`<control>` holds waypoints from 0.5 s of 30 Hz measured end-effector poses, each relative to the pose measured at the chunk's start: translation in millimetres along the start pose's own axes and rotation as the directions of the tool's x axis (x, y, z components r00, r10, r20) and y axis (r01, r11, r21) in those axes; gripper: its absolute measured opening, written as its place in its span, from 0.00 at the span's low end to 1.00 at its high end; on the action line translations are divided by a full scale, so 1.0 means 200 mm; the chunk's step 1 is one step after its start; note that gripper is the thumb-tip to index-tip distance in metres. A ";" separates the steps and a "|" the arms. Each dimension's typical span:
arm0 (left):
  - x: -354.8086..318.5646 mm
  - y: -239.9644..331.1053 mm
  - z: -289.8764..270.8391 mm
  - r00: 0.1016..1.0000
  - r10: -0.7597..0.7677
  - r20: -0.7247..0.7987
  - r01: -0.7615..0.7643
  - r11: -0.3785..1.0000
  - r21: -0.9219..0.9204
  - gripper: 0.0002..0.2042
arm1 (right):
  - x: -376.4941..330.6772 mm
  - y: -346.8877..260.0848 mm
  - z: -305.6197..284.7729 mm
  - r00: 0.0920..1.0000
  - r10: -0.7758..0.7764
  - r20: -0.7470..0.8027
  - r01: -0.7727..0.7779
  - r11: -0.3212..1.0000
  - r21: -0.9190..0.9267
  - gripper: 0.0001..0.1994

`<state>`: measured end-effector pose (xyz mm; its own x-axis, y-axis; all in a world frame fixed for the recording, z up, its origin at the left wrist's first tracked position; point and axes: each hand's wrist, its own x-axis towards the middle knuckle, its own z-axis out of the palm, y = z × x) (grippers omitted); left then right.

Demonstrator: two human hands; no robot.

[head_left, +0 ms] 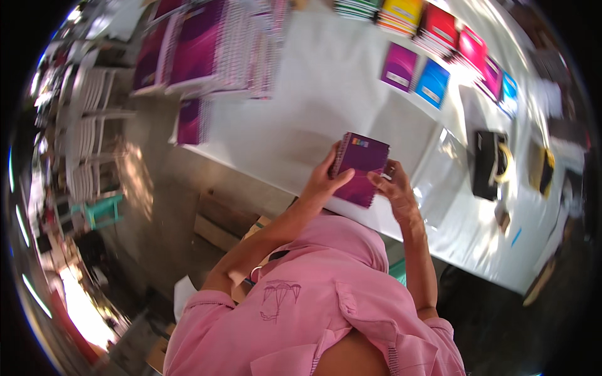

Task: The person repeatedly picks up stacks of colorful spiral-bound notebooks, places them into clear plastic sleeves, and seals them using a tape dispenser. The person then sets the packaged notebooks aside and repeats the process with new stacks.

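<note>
A purple spiral notebook (365, 164) with a small multicoloured mark near its top is held up over the front edge of the white table. My left hand (327, 178) grips its wire-bound left side, thumb lying on the cover. On the opposite edge, my right hand (395, 190) closes around the lower right part, its thumb also on the cover. The back of the notebook and the fingertips behind it are hidden.
Tall stacks of purple spiral notebooks (195, 44) stand at the far left. Along the far right lie a purple notebook (399, 66), a blue notebook (432, 83) and several coloured piles. A tape dispenser (489, 164) sits at the right. White stacked chairs (84, 135) stand left.
</note>
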<state>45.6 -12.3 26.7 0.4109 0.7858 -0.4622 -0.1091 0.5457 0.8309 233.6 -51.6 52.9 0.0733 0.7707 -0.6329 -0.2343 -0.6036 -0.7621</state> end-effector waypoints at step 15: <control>-0.26 0.84 -1.91 0.933 0.267 -0.242 -0.219 0.953 0.209 0.33 | 0.84 -0.04 1.99 0.825 -0.319 0.467 0.428 0.892 -0.146 0.34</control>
<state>-339.2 148.7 72.0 0.1351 0.9492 -0.2842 -0.0051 0.2875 0.9578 -137.0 165.0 6.9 -0.3181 0.9233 -0.2153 -0.0361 -0.2387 -0.9704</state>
